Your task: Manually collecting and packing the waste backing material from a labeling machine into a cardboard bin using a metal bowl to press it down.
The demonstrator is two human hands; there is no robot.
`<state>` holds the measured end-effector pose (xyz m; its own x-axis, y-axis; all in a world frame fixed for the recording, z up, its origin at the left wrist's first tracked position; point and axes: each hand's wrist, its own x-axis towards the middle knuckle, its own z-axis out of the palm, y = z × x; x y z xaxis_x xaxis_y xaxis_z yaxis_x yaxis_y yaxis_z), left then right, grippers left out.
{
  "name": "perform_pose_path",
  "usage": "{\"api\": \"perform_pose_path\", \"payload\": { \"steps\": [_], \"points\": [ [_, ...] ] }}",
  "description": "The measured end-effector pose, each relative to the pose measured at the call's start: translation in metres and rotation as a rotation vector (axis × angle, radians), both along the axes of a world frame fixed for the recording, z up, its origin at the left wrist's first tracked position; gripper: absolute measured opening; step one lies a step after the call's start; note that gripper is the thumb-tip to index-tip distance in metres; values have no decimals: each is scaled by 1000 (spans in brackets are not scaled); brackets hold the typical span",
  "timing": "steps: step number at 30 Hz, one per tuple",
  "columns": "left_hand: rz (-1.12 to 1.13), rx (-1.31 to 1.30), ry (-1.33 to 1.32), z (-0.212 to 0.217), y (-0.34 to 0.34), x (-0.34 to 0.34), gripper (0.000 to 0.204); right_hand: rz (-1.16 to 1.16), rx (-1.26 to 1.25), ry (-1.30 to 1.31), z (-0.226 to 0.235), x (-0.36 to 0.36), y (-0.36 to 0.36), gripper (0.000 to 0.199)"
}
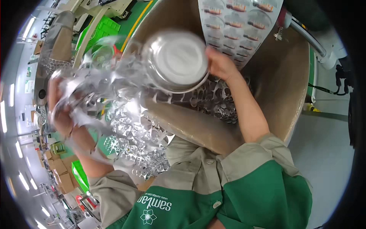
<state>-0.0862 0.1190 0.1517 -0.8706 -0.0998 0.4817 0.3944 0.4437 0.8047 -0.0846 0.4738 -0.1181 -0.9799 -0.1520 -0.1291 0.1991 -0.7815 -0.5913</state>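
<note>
My left hand (61,108), smeared by motion, is closed on a bunch of silvery foil scrap (103,86) punched full of holes. The strips spread from it toward the middle and droop over the forearm. My right hand (222,64) grips the right rim of a shiny round metal bowl (177,59), its thumb and fingers at the edge. The bowl is blurred and overlaps the scrap's right end. Both are held over and beside a large brown bin (179,124), inside which lie more crumpled punched scraps (225,112).
A printed sheet (236,24) with rows of round pictures hangs into the bin from the top. Beside it is a metal rod (309,37) of a machine. More foil scrap (139,152) is heaped left of the bin. Green crates (100,32) and cardboard boxes (63,171) stand farther left.
</note>
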Motion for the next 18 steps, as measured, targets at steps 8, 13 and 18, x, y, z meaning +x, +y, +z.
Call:
{"api": "perform_pose_path", "payload": {
  "steps": [8,13,18],
  "points": [
    [381,145,-9,-30,-141,50,42,560,1939,-114,-78,37,3,36],
    [300,84,40,-55,-208,89,41,-12,1027,287,75,4,7,23],
    [324,327,-71,-90,-288,81,38,54,-298,-20,10,4,-38,32]
  ]
}}
